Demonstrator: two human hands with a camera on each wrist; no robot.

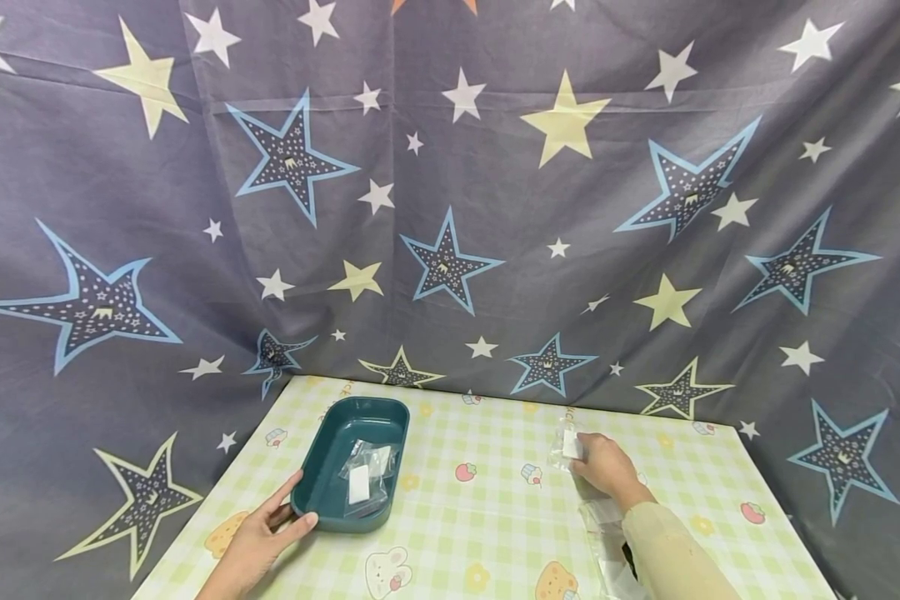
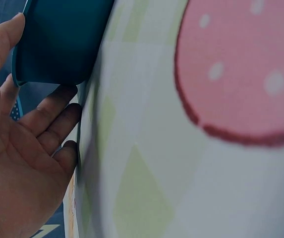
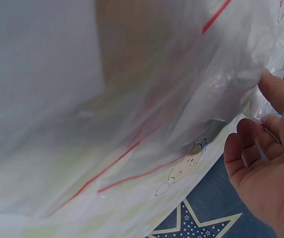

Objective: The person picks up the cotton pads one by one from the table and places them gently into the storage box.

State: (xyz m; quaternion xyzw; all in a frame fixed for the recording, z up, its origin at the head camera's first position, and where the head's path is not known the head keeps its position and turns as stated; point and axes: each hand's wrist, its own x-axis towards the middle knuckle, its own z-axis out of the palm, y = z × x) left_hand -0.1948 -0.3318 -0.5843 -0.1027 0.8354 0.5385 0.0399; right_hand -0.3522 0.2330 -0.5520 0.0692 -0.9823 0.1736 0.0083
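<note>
**Tray gripped at left, clear bag pinched at right**

A dark teal tray (image 1: 337, 458) is seen on the left half of the table, its long side running away from the viewer. Its near-left corner is gripped by the left hand (image 1: 258, 533): the thumb is laid at the rim, the fingers are set around the outer wall. Inside, toward the right wall, clear packets (image 1: 360, 483) with white labels are bunched.

Well apart, on the far right part of the table, a clear bag (image 1: 562, 456) with a white label (image 1: 572, 444) is pinched at its right edge between thumb and fingers of the right hand (image 1: 607, 467). Whether it is raised off the cloth (image 1: 487, 517) cannot be told.

Beside the pale sleeve (image 1: 671, 550), more bags (image 1: 602, 521) are laid, partly hidden; red lines (image 3: 107, 171) are shown in the right wrist view. Behind, a star-printed curtain (image 1: 450, 333) is hung.
</note>
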